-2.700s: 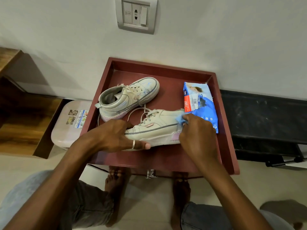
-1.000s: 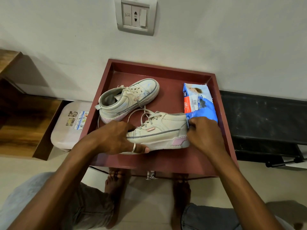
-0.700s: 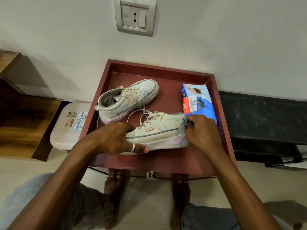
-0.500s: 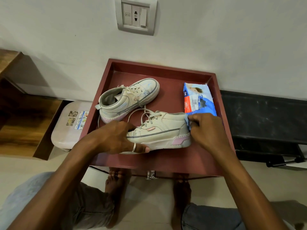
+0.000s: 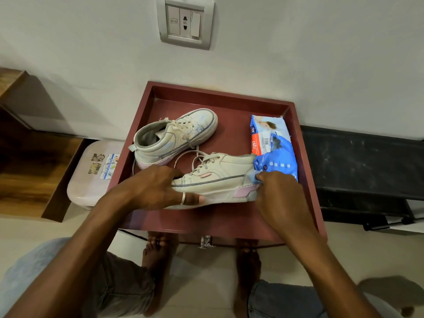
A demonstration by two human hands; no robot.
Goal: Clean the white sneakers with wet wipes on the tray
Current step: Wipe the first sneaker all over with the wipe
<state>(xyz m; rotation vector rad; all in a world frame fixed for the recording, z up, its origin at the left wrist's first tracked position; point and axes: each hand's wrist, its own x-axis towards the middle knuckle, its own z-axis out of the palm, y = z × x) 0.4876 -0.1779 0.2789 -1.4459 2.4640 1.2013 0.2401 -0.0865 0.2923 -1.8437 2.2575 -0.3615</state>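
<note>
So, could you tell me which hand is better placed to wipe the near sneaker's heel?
Right: the right hand holds the wipe on the near sneaker, at its heel; the left hand grips its front.

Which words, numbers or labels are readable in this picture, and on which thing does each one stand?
"297": red label on the wipes pack.
"72", it seems: blue part of the pack.
Brand word and barcode on the pack: too small to read.
Stickers on the pink box: blurred.
Mark on the switch plate: too small.

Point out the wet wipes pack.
Head view: the wet wipes pack lies at the tray's right side, beside the near sneaker's heel, just beyond the right hand.
</note>
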